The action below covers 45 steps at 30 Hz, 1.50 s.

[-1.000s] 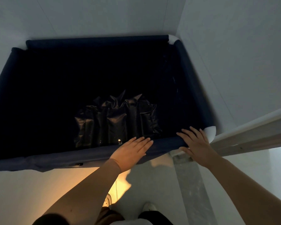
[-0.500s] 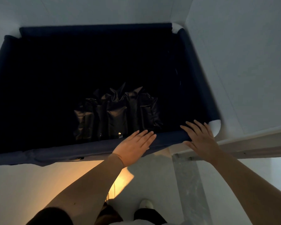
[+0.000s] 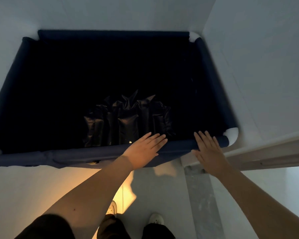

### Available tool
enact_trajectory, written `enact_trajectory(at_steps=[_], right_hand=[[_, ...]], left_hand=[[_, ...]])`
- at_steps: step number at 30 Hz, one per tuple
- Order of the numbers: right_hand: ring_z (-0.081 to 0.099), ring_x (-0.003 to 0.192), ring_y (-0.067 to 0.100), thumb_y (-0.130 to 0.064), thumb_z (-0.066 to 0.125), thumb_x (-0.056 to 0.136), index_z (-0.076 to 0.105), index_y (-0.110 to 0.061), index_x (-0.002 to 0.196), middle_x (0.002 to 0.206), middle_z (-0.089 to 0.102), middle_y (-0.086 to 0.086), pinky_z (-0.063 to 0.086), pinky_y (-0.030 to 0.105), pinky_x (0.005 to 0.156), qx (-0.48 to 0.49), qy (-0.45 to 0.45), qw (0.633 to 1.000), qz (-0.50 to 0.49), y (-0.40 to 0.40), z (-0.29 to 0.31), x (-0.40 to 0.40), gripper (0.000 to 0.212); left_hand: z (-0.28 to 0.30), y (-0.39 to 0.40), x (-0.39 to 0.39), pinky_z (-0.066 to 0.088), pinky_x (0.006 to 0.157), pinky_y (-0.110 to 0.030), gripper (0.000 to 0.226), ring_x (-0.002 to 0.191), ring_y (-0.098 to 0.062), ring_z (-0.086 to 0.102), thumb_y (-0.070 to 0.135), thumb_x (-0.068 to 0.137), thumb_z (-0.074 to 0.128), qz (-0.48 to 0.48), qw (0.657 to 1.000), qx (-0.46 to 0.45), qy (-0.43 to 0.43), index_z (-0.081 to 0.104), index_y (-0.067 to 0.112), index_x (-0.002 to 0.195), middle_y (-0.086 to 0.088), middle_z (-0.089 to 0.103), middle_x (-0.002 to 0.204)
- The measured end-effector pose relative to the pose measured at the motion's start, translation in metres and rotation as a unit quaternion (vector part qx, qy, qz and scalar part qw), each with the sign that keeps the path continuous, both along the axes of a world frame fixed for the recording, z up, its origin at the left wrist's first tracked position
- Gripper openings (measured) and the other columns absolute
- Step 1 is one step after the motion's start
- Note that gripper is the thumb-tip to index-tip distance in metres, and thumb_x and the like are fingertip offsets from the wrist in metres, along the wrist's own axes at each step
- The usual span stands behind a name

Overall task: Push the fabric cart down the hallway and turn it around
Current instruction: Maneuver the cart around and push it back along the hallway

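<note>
A dark blue fabric cart (image 3: 50,156) with white corner joints fills the middle of the view, seen from above. Its inside is dark, with a crumpled black shiny bundle (image 3: 128,118) at the bottom near the front rim. My left hand (image 3: 143,150) lies flat on the near rim, fingers straight and together. My right hand (image 3: 208,150) lies flat on the same rim close to the near right white corner (image 3: 232,136), fingers slightly spread. Neither hand is curled around the rim.
A white wall (image 3: 257,75) runs along the cart's right side, and another (image 3: 110,12) stands behind its far rim. A white door frame or ledge (image 3: 266,152) juts in at the right. A grey threshold strip (image 3: 202,200) crosses the floor. My feet (image 3: 155,219) stand below.
The cart has shifted within the view, first up, then back down and slightly right. Both hands stayed flat on the near rim and kept their places on it.
</note>
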State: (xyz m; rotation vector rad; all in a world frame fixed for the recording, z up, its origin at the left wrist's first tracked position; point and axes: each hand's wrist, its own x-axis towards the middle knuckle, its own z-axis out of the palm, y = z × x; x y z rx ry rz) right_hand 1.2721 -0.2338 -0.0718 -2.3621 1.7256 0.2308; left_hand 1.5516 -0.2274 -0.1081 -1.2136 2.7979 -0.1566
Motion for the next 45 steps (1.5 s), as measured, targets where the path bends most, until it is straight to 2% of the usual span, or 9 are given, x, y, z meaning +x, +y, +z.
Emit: enact_trajectory(at_steps=[2, 13, 17, 22, 27, 33, 35, 41, 45], right_hand=[[-0.005, 0.142, 0.020, -0.044, 0.033, 0.097, 0.001, -0.015, 0.145, 0.156, 0.010, 0.006, -0.010, 0.035, 0.113, 0.003, -0.023, 0.999, 0.048, 0.011, -0.004, 0.034, 0.065], [-0.025, 0.137, 0.016, -0.050, 0.025, 0.096, -0.020, -0.018, 0.139, 0.153, -0.016, 0.001, -0.019, 0.032, 0.111, -0.010, -0.083, 0.968, 0.235, 0.025, 0.003, 0.306, 0.070], [-0.022, 0.138, 0.017, -0.048, 0.026, 0.097, -0.016, -0.016, 0.141, 0.154, -0.013, 0.003, -0.012, 0.035, 0.113, -0.023, -0.101, 0.951, 0.292, 0.026, 0.013, 0.409, 0.069], [-0.017, 0.140, 0.018, -0.045, 0.027, 0.097, -0.005, -0.013, 0.146, 0.156, -0.006, 0.006, -0.011, 0.035, 0.113, -0.025, -0.113, 0.931, 0.346, 0.034, 0.025, 0.511, 0.067], [-0.016, 0.139, 0.019, -0.043, 0.031, 0.097, -0.002, -0.011, 0.146, 0.156, -0.002, 0.008, -0.008, 0.036, 0.114, -0.034, -0.122, 0.921, 0.369, 0.023, 0.033, 0.571, 0.067], [-0.018, 0.138, 0.016, -0.049, 0.021, 0.094, -0.006, -0.010, 0.145, 0.155, -0.010, 0.007, -0.009, 0.035, 0.114, -0.011, -0.105, 0.934, 0.341, 0.000, 0.018, 0.622, 0.070], [-0.018, 0.138, 0.019, -0.055, 0.011, 0.089, -0.008, -0.009, 0.145, 0.153, -0.015, 0.006, -0.009, 0.035, 0.114, -0.017, -0.091, 0.934, 0.346, -0.015, 0.011, 0.642, 0.074], [-0.016, 0.140, 0.019, -0.041, 0.033, 0.097, -0.009, -0.010, 0.145, 0.156, -0.011, 0.008, -0.009, 0.034, 0.113, 0.008, -0.132, 0.961, 0.242, -0.063, 0.010, 0.692, 0.071], [-0.022, 0.138, 0.017, -0.044, 0.029, 0.098, -0.014, -0.013, 0.144, 0.154, -0.018, 0.005, -0.011, 0.033, 0.113, 0.026, -0.139, 0.976, 0.167, -0.084, 0.004, 0.703, 0.070]], left_hand=[[0.005, 0.007, 0.038, -0.008, 0.111, -0.040, 0.064, 0.142, -0.022, 0.006, 0.041, 0.099, 0.024, 0.012, 1.000, -0.009, -0.008, -0.011, 0.010, 0.143, -0.005, 0.004, 0.156], [0.059, 0.091, 0.316, 0.017, 0.110, -0.049, 0.075, 0.138, -0.026, 0.019, 0.048, 0.089, 0.051, 0.206, 0.978, 0.020, -0.009, 0.019, 0.009, 0.144, -0.010, 0.026, 0.150], [0.083, 0.128, 0.394, 0.026, 0.106, -0.051, 0.068, 0.134, -0.028, 0.030, 0.044, 0.087, 0.053, 0.274, 0.962, 0.016, 0.010, 0.032, 0.008, 0.141, -0.011, 0.036, 0.146], [0.108, 0.164, 0.470, 0.027, 0.106, -0.051, 0.061, 0.133, -0.028, 0.033, 0.044, 0.092, 0.033, 0.314, 0.949, 0.000, -0.015, 0.031, 0.009, 0.142, -0.011, 0.036, 0.146], [0.124, 0.163, 0.509, 0.020, 0.107, -0.053, 0.065, 0.135, -0.026, 0.030, 0.042, 0.090, 0.051, 0.348, 0.937, -0.034, 0.002, 0.030, 0.010, 0.142, -0.010, 0.035, 0.147], [0.123, 0.141, 0.550, 0.006, 0.111, -0.049, 0.066, 0.138, -0.027, 0.021, 0.034, 0.090, 0.056, 0.321, 0.944, -0.011, 0.069, 0.026, 0.010, 0.144, -0.010, 0.029, 0.150], [0.121, 0.124, 0.571, 0.007, 0.111, -0.047, 0.065, 0.138, -0.027, 0.021, 0.035, 0.091, 0.054, 0.286, 0.957, -0.007, 0.049, 0.025, 0.011, 0.144, -0.010, 0.027, 0.151], [0.123, 0.036, 0.634, -0.012, 0.112, -0.039, 0.068, 0.141, -0.022, -0.009, 0.046, 0.098, 0.026, 0.209, 0.976, 0.019, -0.062, -0.010, 0.014, 0.145, -0.006, -0.004, 0.155], [0.120, -0.030, 0.652, -0.009, 0.113, -0.041, 0.067, 0.141, -0.023, -0.005, 0.046, 0.098, 0.027, 0.125, 0.989, 0.034, -0.064, -0.006, 0.012, 0.146, -0.008, 0.001, 0.155]])
